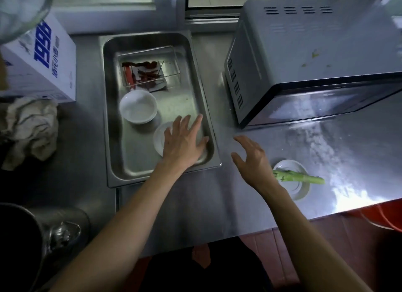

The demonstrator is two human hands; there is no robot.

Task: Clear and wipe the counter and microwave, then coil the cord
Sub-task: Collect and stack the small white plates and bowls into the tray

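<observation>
Steel surface (pixel 217 204): brushed, glare patches at right. Microwave (pixel 304 58): grey case, dark glass door shut, set at an angle at back right; a few small greenish specks on its top. Steel tray (pixel 208 126): deep, rectangular, left of microwave; holds white bowl (pixel 138 106), white plate (pixel 158 139), clear box of red scraps (pixel 148 74). Small white dish (pixel 293 189) near front edge, green stalk (pixel 298 177) lying across it. Crumpled cloth (pixel 28 128) at far left.
</observation>
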